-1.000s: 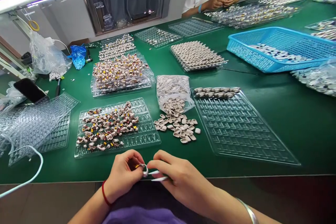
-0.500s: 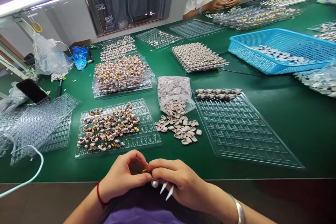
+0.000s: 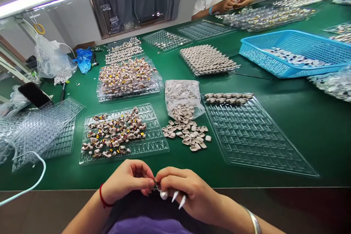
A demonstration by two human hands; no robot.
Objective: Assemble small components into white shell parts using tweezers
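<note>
Over the table's front edge my two hands meet at a small earphone part, with a rounded, shiny pale end and dark wiring. My left hand, wearing a red cord at the wrist, pinches its left side between thumb and forefinger. The fingers of my right hand close on the other side. White-tipped tweezers also stick out of the right hand, two points downward; their other end is hidden. Beyond the hands, a clear tray carries rows of similar beige parts with yellow tabs and reddish wires.
Loose beige shells spill from a plastic bag. On the right lies a clear tray with two short rows of shells. Farther back are stacked trays, a blue basket and another person's hands. A phone leans at left.
Both hands have dropped slightly. The left forefinger and thumb have come together, closing the gap seen between them before. The earphone part and tweezers have shifted a little right and down.
</note>
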